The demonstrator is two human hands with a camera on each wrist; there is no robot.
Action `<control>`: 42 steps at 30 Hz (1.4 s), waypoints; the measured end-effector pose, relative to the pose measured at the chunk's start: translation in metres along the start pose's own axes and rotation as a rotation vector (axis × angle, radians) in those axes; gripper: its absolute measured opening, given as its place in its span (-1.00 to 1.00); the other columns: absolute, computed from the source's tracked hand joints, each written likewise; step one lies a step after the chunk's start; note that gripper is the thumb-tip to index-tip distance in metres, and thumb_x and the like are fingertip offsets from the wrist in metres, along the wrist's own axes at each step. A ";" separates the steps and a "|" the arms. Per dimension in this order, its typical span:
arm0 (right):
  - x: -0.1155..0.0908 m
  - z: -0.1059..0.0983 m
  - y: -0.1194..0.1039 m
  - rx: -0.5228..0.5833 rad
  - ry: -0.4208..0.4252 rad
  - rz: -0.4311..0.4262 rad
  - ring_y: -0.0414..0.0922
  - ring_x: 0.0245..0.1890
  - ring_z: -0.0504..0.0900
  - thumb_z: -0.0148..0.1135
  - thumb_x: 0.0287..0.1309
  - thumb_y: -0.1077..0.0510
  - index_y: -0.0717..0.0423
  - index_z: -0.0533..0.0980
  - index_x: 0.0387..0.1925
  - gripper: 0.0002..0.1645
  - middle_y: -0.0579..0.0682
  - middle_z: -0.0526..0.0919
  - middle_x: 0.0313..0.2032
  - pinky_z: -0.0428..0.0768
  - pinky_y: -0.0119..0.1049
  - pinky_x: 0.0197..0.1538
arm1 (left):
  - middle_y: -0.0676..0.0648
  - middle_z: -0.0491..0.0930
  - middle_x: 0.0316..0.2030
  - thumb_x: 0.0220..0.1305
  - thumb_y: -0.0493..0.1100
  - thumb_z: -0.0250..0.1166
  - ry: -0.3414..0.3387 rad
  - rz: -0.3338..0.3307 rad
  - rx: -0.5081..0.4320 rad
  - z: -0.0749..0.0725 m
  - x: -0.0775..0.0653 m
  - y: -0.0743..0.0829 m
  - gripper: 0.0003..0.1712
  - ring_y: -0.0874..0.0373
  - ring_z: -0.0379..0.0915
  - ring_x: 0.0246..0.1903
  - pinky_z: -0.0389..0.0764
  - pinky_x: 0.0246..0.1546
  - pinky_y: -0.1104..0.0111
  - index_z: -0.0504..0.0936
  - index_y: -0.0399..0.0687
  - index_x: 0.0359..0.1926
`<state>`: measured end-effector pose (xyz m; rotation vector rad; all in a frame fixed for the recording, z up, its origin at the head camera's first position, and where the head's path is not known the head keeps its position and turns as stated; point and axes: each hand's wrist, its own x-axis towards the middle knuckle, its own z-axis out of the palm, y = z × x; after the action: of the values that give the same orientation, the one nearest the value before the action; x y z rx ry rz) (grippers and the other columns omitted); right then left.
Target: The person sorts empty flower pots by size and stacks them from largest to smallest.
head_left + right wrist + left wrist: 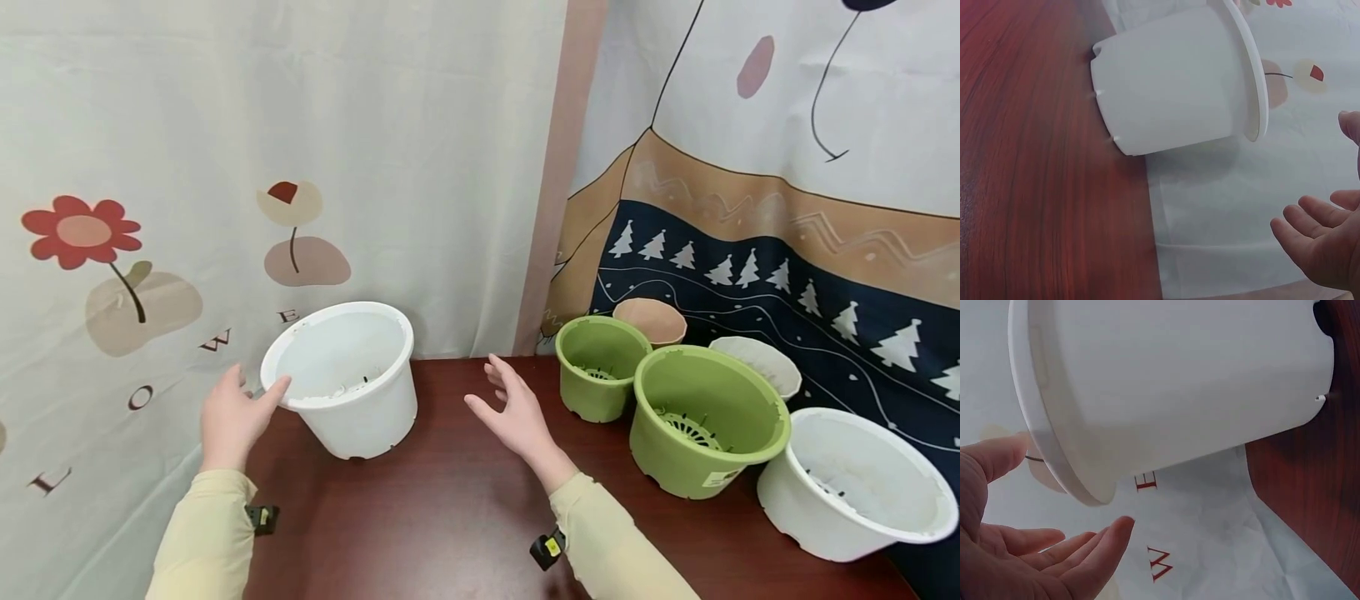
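Note:
A large white plastic flowerpot [360,421] stands upright on the table at the left, against the curtain. My left hand [234,418] is beside its left rim, with thumb and fingers spread apart. In the left wrist view the thumb [1004,456] lies right at the pot's rim [1063,459]; whether it touches, I cannot tell. My right hand [517,414] is held in the air to the right of this pot, its fingers loosely extended and holding nothing. The right wrist view shows a gap between that hand [1325,234] and the white pot [1172,87].
At the right are a small green pot [596,396], a larger green pot [675,467] and another white pot [810,525]. Behind them, a pinkish pot [651,321] and a whitish pot [757,362] are partly hidden. The reddish-brown table [420,533] meets printed curtains [450,167].

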<state>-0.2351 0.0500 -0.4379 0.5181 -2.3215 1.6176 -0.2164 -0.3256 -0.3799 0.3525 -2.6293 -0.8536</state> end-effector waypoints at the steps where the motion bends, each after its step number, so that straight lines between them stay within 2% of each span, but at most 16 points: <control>1: 0.001 0.001 0.000 0.002 0.000 -0.003 0.04 0.25 0.47 0.41 0.18 0.02 0.16 0.26 0.42 -0.14 0.17 0.51 0.23 0.55 0.03 0.19 | -0.60 0.30 0.21 0.35 0.15 0.19 -0.016 -0.006 0.006 -0.001 0.001 -0.001 -0.02 -0.47 0.37 0.10 0.40 0.12 -0.24 0.07 -0.57 0.41; 6: 0.004 0.005 -0.002 0.014 -0.006 -0.012 0.06 0.25 0.46 0.41 0.18 0.03 0.19 0.26 0.42 -0.14 0.19 0.50 0.24 0.52 0.09 0.20 | -0.62 0.29 0.20 0.37 0.21 0.13 -0.072 -0.032 0.040 -0.003 0.009 -0.005 0.00 -0.51 0.24 0.17 0.33 0.16 -0.26 0.09 -0.63 0.37; 9: 0.005 0.006 -0.002 0.010 -0.009 -0.011 0.06 0.26 0.46 0.41 0.18 0.03 0.19 0.26 0.41 -0.14 0.19 0.50 0.24 0.53 0.07 0.20 | -0.62 0.32 0.17 0.37 0.24 0.10 -0.094 -0.039 0.057 -0.004 0.012 -0.007 0.01 -0.50 0.30 0.12 0.35 0.14 -0.26 0.12 -0.66 0.35; 13: 0.006 0.007 -0.004 0.001 -0.017 -0.007 0.04 0.27 0.45 0.40 0.18 0.02 0.19 0.26 0.42 -0.14 0.19 0.49 0.25 0.53 0.01 0.21 | -0.63 0.30 0.17 0.38 0.27 0.09 -0.139 -0.061 0.023 -0.005 0.015 -0.007 0.06 -0.28 0.65 -0.24 0.39 0.13 -0.23 0.05 -0.66 0.37; 16: 0.008 0.009 -0.004 -0.003 -0.024 -0.005 0.02 0.27 0.45 0.40 0.19 0.01 0.18 0.26 0.42 -0.14 0.18 0.49 0.25 0.54 -0.04 0.21 | -0.67 0.27 0.18 0.39 0.26 0.08 -0.173 -0.075 -0.011 -0.005 0.017 -0.006 0.07 -0.15 0.69 -0.50 0.42 0.12 -0.22 0.00 -0.68 0.38; 21: 0.009 0.011 -0.006 -0.005 -0.028 -0.003 0.02 0.27 0.45 0.40 0.19 0.01 0.18 0.26 0.42 -0.14 0.18 0.49 0.25 0.54 -0.04 0.22 | -0.69 0.31 0.12 0.42 0.18 0.07 -0.195 -0.079 -0.050 -0.003 0.020 -0.006 0.01 -0.10 0.68 -0.56 0.53 0.05 -0.16 0.00 -0.72 0.35; 26: 0.011 0.013 -0.006 -0.008 -0.039 0.010 0.02 0.27 0.45 0.40 0.19 0.02 0.18 0.25 0.43 -0.13 0.18 0.48 0.25 0.53 -0.03 0.22 | -0.73 0.20 0.17 0.43 0.11 0.06 -0.215 -0.091 -0.069 0.000 0.025 -0.007 -0.04 -0.11 0.67 -0.59 0.60 -0.02 -0.09 0.01 -0.76 0.32; 29: 0.012 0.014 -0.005 -0.007 -0.044 0.016 0.03 0.27 0.44 0.40 0.19 0.02 0.18 0.24 0.43 -0.13 0.20 0.48 0.26 0.52 -0.03 0.23 | -0.73 0.20 0.17 0.43 0.07 0.06 -0.221 -0.094 -0.065 0.002 0.027 -0.007 -0.10 -0.13 0.67 -0.57 0.69 -0.15 -0.01 0.06 -0.76 0.30; 31: 0.012 0.015 -0.005 0.002 -0.043 0.017 0.04 0.26 0.45 0.40 0.19 0.02 0.18 0.25 0.43 -0.13 0.20 0.48 0.25 0.52 0.00 0.23 | -0.71 0.29 0.11 0.43 0.03 0.05 -0.221 -0.087 -0.069 0.003 0.028 -0.007 -0.20 -0.14 0.68 -0.55 0.72 -0.26 0.04 0.18 -0.73 0.25; 34: 0.013 0.016 -0.003 0.008 -0.041 0.016 0.04 0.26 0.45 0.40 0.19 0.02 0.20 0.25 0.42 -0.13 0.19 0.49 0.25 0.52 0.05 0.22 | -0.65 0.46 -0.07 0.42 -0.06 0.04 -0.225 -0.069 -0.084 0.004 0.029 -0.006 -0.37 -0.13 0.68 -0.57 0.74 -0.40 0.11 0.34 -0.70 0.08; 36: 0.014 0.017 -0.004 0.002 -0.043 0.020 0.03 0.26 0.45 0.40 0.19 0.02 0.20 0.25 0.43 -0.13 0.18 0.49 0.25 0.52 0.03 0.22 | -0.60 0.54 -0.20 0.40 -0.11 0.02 -0.229 -0.063 -0.093 0.004 0.030 -0.005 -0.47 -0.11 0.67 -0.59 0.74 -0.43 0.13 0.41 -0.67 -0.04; 42: 0.018 0.018 -0.007 -0.019 -0.063 0.042 -0.01 0.27 0.45 0.38 0.20 -0.01 0.20 0.22 0.45 -0.11 0.15 0.48 0.26 0.52 -0.08 0.23 | -0.36 0.63 -0.50 0.28 -0.22 -0.02 -0.215 -0.068 -0.072 0.005 0.033 -0.004 -0.60 -0.03 0.65 -0.64 0.72 -0.43 0.19 0.47 -0.62 -0.17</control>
<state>-0.2486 0.0284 -0.4303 0.5272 -2.4063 1.6191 -0.2482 -0.3370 -0.3780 0.3502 -2.7861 -1.0598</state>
